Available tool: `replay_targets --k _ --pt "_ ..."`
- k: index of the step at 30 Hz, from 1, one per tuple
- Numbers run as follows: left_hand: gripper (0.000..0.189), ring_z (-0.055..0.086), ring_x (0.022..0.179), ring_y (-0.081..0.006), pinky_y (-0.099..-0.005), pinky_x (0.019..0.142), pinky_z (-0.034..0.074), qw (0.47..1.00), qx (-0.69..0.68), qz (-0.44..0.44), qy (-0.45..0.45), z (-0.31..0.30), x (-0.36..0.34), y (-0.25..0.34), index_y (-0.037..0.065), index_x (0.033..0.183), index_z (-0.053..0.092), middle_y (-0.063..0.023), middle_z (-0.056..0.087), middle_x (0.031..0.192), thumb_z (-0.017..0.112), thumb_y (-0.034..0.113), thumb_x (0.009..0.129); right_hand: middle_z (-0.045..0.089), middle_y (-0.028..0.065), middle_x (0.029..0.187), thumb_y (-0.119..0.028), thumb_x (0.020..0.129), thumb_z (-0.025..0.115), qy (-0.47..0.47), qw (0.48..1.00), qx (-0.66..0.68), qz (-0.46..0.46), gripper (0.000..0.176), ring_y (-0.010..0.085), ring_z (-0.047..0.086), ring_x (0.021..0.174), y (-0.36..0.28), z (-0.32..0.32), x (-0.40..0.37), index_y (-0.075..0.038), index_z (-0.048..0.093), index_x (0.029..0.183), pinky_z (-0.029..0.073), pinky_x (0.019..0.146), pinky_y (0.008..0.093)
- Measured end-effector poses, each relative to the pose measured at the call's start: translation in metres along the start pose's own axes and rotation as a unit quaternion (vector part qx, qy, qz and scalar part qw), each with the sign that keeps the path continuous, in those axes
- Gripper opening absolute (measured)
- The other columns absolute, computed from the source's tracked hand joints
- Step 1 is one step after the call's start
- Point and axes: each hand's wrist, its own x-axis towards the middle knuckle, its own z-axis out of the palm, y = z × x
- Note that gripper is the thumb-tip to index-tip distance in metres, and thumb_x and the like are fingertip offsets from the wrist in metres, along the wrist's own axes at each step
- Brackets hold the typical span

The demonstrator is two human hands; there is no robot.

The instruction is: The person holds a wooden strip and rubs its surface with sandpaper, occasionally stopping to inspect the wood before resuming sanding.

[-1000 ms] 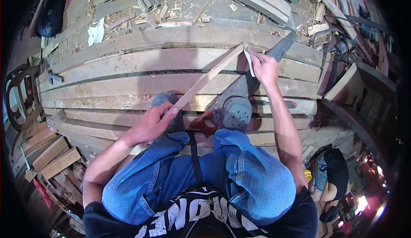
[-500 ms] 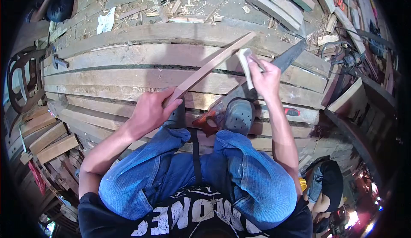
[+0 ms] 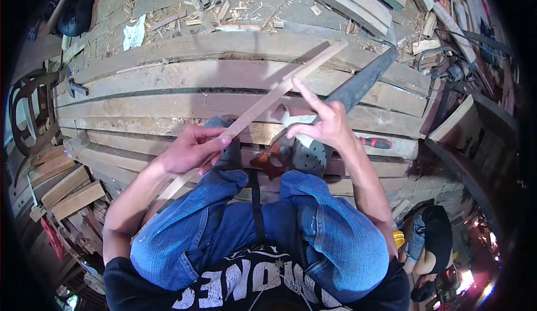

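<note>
- Since half a second ago, the right hand (image 3: 331, 125) and its pale sheet (image 3: 302, 123) have come nearer the body, and the index finger now reaches out to the strip (image 3: 263, 105).
- The strip slants above the planks (image 3: 140, 104), its near end past the left hand (image 3: 193, 150), by the thigh.
- Left hand: pinches the strip between thumb and fingers.
- Right hand: index finger and thumb spread, fingertip seemingly on the strip; I cannot tell how firmly the sheet is gripped.
- A rough edge could splinter the bare fingertip; a loose grip could drop the sheet.
- The saw (image 3: 363, 81) lies right by the shoe (image 3: 310, 160); a shifted foot could catch it.
- White letters on the shirt (image 3: 263, 280) include E, N, O; the whole word is unclear. No brand is legible.
</note>
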Motion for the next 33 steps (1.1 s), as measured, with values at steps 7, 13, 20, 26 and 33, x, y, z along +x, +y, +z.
replay_targets --k 7,13,20,26,33 --pt "0.039 0.047 0.042 -0.0047 -0.0203 0.039 0.037 0.998 0.024 0.057 0.023 0.008 -0.026 0.029 0.004 0.132 0.054 0.0013 0.051 0.057 0.056 0.024 0.098 0.055 0.0064 0.052 -0.053 0.059 0.076 0.060 0.990 -0.108 -0.074 0.094 0.0243 0.054 0.044 -0.030 -0.039 0.016 -0.015 0.049 0.140 0.041 0.044 0.0366" --pt "0.042 0.048 0.046 -0.0027 -0.0195 0.041 0.038 0.992 0.048 0.109 0.038 0.022 -0.047 0.058 0.007 0.135 0.053 0.0034 0.052 0.059 0.059 0.024 0.097 0.054 0.0027 0.053 -0.047 0.065 0.076 0.110 0.978 -0.066 -0.167 0.082 0.0183 0.051 0.042 -0.067 -0.045 0.026 -0.007 0.055 0.134 0.040 0.042 0.0332" --pt "0.044 0.049 0.048 -0.0037 -0.0191 0.044 0.039 0.981 0.108 0.159 0.017 0.036 -0.057 0.071 0.000 0.134 0.052 0.0022 0.053 0.061 0.062 0.016 0.094 0.064 0.0016 0.064 -0.041 0.068 0.077 0.143 0.966 -0.112 -0.186 0.073 0.0129 0.053 0.044 -0.086 -0.067 0.026 -0.003 0.060 0.127 0.040 0.041 0.0279" --pt "0.044 0.056 0.052 -0.0074 -0.0216 0.049 0.043 0.932 0.224 0.276 0.070 0.039 -0.061 0.068 -0.004 0.128 0.055 -0.0041 0.060 0.066 0.068 0.015 0.089 0.048 -0.0005 0.049 -0.044 0.058 0.088 0.151 0.945 -0.170 -0.235 0.095 0.0115 0.050 0.042 -0.078 -0.089 0.024 0.008 0.052 0.129 0.042 0.043 0.0255" --pt "0.050 0.062 0.058 -0.0177 -0.0270 0.052 0.046 0.799 0.408 0.398 0.190 0.043 -0.073 0.068 -0.002 0.123 0.059 -0.0116 0.063 0.072 0.077 0.010 0.077 0.032 -0.0040 0.048 -0.045 0.056 0.089 0.171 0.935 -0.197 -0.242 0.108 0.0079 0.035 0.040 -0.082 -0.095 0.015 0.010 0.042 0.135 0.031 0.041 0.0238"
